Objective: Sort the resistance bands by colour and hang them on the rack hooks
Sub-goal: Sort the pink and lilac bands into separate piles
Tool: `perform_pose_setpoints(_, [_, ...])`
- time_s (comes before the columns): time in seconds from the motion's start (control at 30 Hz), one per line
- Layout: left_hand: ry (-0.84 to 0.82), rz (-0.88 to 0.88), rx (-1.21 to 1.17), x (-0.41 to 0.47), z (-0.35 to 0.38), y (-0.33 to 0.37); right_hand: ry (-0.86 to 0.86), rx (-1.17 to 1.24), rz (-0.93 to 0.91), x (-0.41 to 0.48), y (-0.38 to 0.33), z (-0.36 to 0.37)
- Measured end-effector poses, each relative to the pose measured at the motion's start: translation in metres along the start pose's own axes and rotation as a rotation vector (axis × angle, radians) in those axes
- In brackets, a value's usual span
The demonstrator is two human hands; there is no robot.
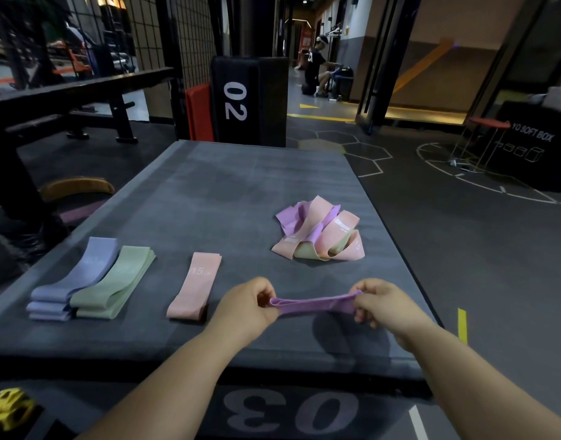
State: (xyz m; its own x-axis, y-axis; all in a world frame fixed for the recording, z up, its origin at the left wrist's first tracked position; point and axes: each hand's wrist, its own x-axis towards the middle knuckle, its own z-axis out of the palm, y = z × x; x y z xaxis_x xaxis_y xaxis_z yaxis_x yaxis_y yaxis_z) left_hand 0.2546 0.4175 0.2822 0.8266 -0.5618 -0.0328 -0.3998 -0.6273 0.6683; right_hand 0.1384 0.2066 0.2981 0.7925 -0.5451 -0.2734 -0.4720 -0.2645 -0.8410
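L hand & R hand pinch purple band ends, stretched btwn them.

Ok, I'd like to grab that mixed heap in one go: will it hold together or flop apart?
Probably flops apart: the mixed heap lies in loose curls, so single bands would likely droop and slide off. Likely light: the purple band hangs thin between the left hand and right hand, pinched by fingertips only.
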Motion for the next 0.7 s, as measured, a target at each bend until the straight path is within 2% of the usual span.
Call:
perform_pose_setpoints(0.1, [0.01,0.065,-0.018,-0.001,0.001,0.002,-0.031,0.146,0.032,0.001,-0.001,-0.001])
perform_pose_setpoints(0.27, [0.049,0.18,0.096,-0.006,0.001,0.004,-0.042,0.298,0.044,0.006,0.004,-0.006])
perform_pose_setpoints(0.5, [-0.042,0.403,0.221,-0.006,0.009,0.001,0.114,-0.055,-0.09,0.015,0.019,-0.003])
perform_pose_setpoints(0.7, [-0.106,0.454,0.284,-0.009,0.017,-0.001,0.135,-0.32,-0.197,0.014,0.025,0.002])
